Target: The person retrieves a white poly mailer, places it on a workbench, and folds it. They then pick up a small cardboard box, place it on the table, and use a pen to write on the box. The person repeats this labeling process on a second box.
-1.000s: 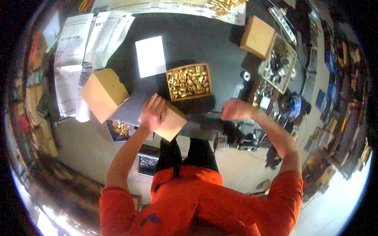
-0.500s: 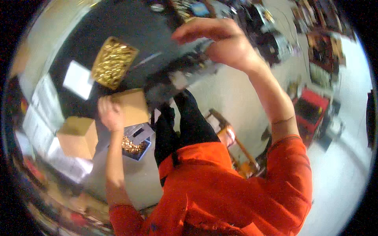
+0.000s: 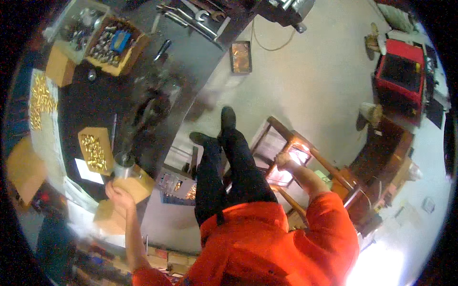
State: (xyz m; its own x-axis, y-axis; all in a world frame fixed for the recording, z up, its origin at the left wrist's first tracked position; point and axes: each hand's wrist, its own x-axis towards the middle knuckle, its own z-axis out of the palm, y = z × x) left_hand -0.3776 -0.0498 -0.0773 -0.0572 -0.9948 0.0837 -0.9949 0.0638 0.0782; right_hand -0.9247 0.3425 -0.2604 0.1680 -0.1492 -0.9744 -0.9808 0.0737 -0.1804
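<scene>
My left hand [image 3: 120,195] is at the edge of a small cardboard box [image 3: 136,185] on the dark workbench, its fingers bent against the cardboard. A grey metal cylinder [image 3: 125,164] stands just beyond that box. A second cardboard box [image 3: 109,218] sits below my left wrist. Off to the right, my right hand [image 3: 285,162] is closed at the frame of a wooden chair [image 3: 312,155] beside my legs; its fingertips are partly hidden. An open cardboard tray of brass-coloured pieces [image 3: 95,150] lies on the bench past my left hand, with a white sheet [image 3: 89,170] beside it.
Further along the bench are a box of metal parts [image 3: 117,45], wrenches [image 3: 200,16] and a dark machine [image 3: 152,102]. A blue bin [image 3: 174,199] is left of my legs. A dark tray [image 3: 241,57] and a red-framed unit [image 3: 400,71] stand farther off.
My right hand has come down from above the bench to the chair. My left hand remains at the small cardboard box. The view has shifted, showing more floor and bench.
</scene>
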